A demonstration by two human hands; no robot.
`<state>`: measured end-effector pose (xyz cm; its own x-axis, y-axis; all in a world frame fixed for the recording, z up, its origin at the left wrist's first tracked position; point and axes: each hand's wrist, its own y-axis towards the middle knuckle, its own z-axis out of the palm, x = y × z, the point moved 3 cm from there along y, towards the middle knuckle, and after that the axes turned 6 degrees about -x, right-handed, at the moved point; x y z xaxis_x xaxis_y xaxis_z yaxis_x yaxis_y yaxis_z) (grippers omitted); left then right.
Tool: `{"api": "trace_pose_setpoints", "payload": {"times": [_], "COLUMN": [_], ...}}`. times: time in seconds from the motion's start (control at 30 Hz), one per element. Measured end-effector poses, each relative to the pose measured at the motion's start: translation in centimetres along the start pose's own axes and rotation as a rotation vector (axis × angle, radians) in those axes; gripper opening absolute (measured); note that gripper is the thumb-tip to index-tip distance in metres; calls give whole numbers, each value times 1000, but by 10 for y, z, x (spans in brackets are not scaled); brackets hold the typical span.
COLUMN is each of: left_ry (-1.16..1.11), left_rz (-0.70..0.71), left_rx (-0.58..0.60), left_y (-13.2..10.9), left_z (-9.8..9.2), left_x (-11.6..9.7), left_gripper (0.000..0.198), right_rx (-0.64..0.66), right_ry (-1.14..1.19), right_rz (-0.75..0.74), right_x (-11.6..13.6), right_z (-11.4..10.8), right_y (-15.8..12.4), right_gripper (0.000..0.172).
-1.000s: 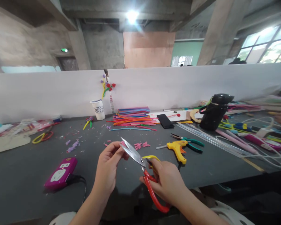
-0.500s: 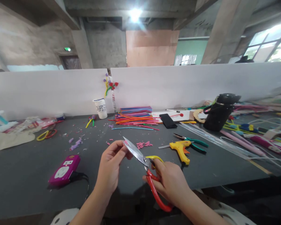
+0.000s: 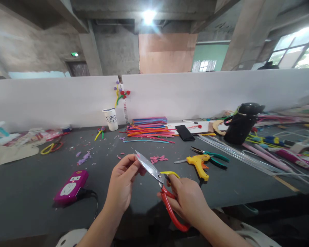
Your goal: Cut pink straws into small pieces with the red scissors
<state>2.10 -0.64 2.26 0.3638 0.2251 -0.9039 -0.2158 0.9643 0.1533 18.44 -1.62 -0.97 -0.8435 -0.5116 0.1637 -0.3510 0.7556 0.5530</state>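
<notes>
My right hand (image 3: 187,195) grips a pair of scissors (image 3: 150,168) with one red and one yellow handle. The blades point up and to the left, and their tips reach the fingers of my left hand (image 3: 125,178). That hand is closed in a pinch on a small pink piece of pipe cleaner (image 3: 137,156), mostly hidden by the fingers and blades. Just behind the blades lies a small pile of pink cut pieces (image 3: 158,159). A bundle of coloured pipe cleaners (image 3: 149,128) rests farther back on the dark table.
To the right lie a yellow glue gun (image 3: 199,164), pliers (image 3: 213,157), a phone (image 3: 184,132) and a black jug (image 3: 240,123). At left are a magenta device (image 3: 71,187) with a cable, purple scraps (image 3: 84,157) and other scissors (image 3: 50,148). A white cup (image 3: 110,119) stands by the partition.
Hardly anything differs. Both hands and the scissors stay in nearly the same place, with the blade tips still at the left fingers.
</notes>
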Motion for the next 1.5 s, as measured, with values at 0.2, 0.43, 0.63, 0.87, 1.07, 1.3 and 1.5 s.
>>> {"api": "trace_pose_setpoints", "payload": {"times": [0.2, 0.43, 0.63, 0.87, 1.07, 1.3, 1.5], "left_ry": [-2, -17, -38, -48, -47, -37, 16], "left_rz": [-1, -9, -3, -16, -14, -121, -357], "left_rx": [10, 21, 30, 33, 37, 145, 389], "left_y": [0, 0, 1, 2, 3, 0, -14], "left_z": [0, 0, -1, -1, -2, 4, 19], "left_x": [-1, -1, -1, -1, -1, -1, 19], "left_gripper": [5, 4, 5, 4, 5, 5, 8], "right_rx": [15, 30, 16, -1, -16, 63, 97], "right_ry": [4, 23, 18, 8, 1, 489, 1127], "right_rz": [-5, -1, -8, -7, -15, 256, 609], "right_x": [0, 1, 3, 3, 2, -5, -4], "right_z": [0, 0, 0, 0, 1, -1, -4], "right_y": [0, 0, 2, 1, 0, 6, 16], "right_gripper": [40, 37, 35, 40, 39, 33, 23]}}
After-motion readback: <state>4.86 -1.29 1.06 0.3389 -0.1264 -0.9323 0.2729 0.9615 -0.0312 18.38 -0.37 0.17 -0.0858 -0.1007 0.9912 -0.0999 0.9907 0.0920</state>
